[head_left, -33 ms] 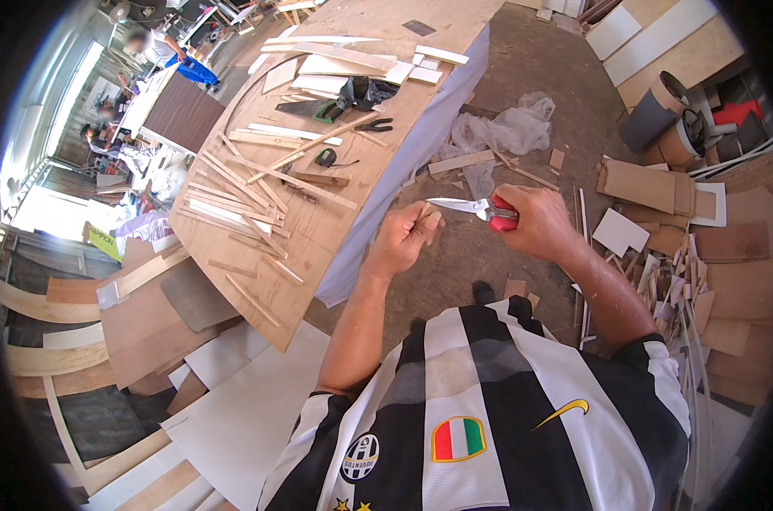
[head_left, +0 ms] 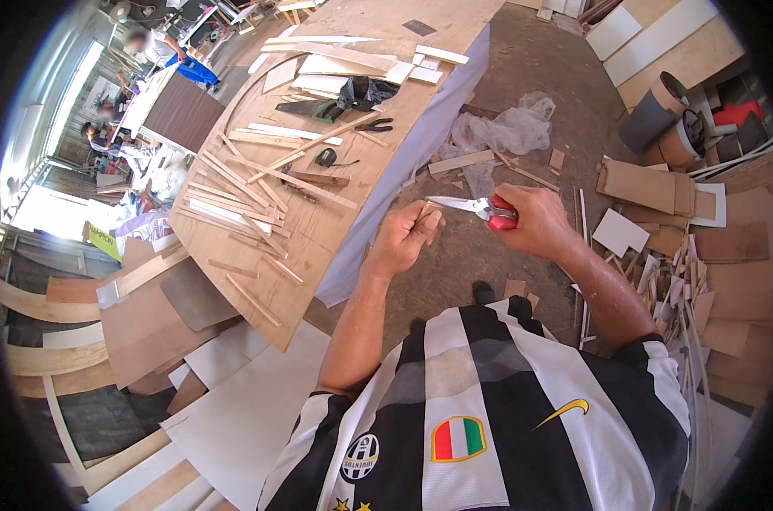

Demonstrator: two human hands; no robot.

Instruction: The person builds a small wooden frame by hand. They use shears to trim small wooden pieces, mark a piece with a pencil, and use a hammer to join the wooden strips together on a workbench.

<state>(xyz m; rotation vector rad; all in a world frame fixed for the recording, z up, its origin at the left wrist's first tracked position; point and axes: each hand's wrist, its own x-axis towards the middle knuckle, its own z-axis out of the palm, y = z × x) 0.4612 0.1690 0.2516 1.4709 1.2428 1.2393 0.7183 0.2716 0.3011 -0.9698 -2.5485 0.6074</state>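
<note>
My right hand [head_left: 533, 220] is closed around the red handles of a pair of snips [head_left: 463, 204]. Their silver blades point left, and the tips reach close to my left hand [head_left: 410, 234]. Between its pinched thumb and fingers, my left hand holds a small thin strip of wood [head_left: 424, 211], mostly covered by the fingers. Whether the blade tips touch the strip, I cannot tell. Both hands are up in front of my chest, just right of a plywood worktable [head_left: 318, 247].
On the table lie several wood strips [head_left: 242, 183], a tape measure [head_left: 326, 157], pliers [head_left: 375, 125] and a green-handled saw [head_left: 318, 109]. Clear plastic sheeting [head_left: 506, 128] is on the floor beyond my hands. Offcuts and cardboard [head_left: 646, 187] pile up at right; boards [head_left: 242, 400] lie at lower left.
</note>
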